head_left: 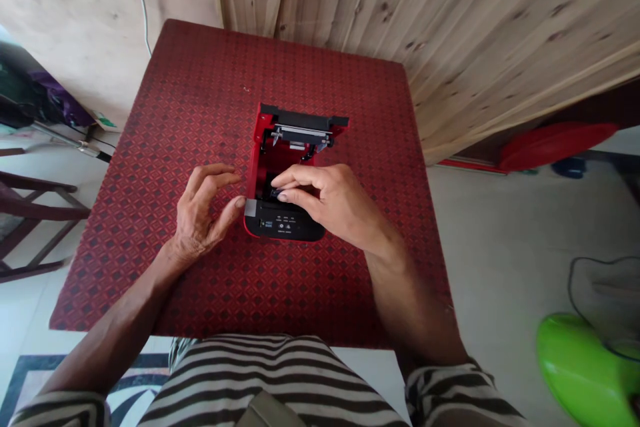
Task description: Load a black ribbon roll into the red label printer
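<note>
A small red and black printer (265, 167) stands in the middle of the table with its lid (303, 121) tipped open toward the back. My left hand (203, 213) rests against the printer's left side, thumb touching its front corner and fingers loosely spread. Across the open paper bay lies my right hand (330, 200), its fingertips pressed together on a small dark part inside. The black front panel (283, 225) with its buttons shows below my fingers.
The table wears a red patterned cloth (200, 100) and sits against a wooden plank wall (450, 27). A dark wooden chair (30, 213) stands at the left, a green object (580, 367) at the lower right floor, a red item (550, 143) by the wall.
</note>
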A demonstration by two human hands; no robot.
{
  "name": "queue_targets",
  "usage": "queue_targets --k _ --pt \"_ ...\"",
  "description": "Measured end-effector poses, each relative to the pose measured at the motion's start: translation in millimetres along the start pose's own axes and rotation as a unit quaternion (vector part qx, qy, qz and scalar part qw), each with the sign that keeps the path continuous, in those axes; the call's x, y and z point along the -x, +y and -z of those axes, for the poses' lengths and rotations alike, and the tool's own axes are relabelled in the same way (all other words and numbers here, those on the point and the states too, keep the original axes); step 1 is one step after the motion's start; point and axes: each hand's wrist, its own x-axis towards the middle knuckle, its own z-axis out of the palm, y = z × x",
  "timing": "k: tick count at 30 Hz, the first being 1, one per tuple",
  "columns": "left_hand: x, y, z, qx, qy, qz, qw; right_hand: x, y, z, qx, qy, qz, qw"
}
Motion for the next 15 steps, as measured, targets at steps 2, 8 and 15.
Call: queue_targets --k 2,8,15 --pt "-8 1 3.2 0.007 0.005 0.021 1.0 7 -3 -4 0.071 0.021 0.019 0.997" --pt "-70 12 11.6 0.027 -0.015 -0.022 0.999 28 -15 -29 0.295 0.124 0.104 0.942" --pt "-97 24 8.6 0.02 -0.085 -0.073 0.993 40 -14 -50 0.363 0.203 0.173 0.893"
